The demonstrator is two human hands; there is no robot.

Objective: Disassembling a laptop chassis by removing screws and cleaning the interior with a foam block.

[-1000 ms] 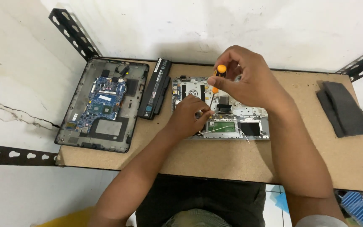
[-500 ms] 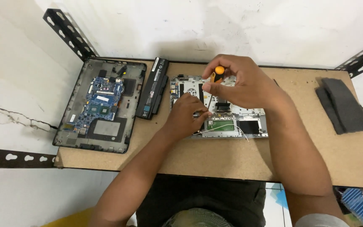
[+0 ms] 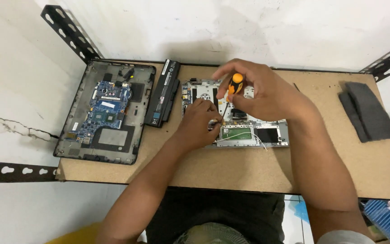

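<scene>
Screwdriver (image 3: 231, 92) upright over the opened laptop panel (image 3: 235, 113), table centre.
Right hand (image 3: 258, 92) clamps its handle; left hand (image 3: 199, 122), at 8 o'clock, pinches beside the tip. The panel looks light, thin and fragile: hold its edges.

A long black rectangular battery pack (image 3: 163, 93) lies on the brown board table (image 3: 249, 167) between the open dark-grey laptop base (image 3: 104, 113) and the silver laptop frame (image 3: 267, 135), and its top bears a white rectangular label with small dark print. On the laptop base a small white sticker (image 3: 74, 126) sits near the left edge. No packages, signs or screens show.
</scene>
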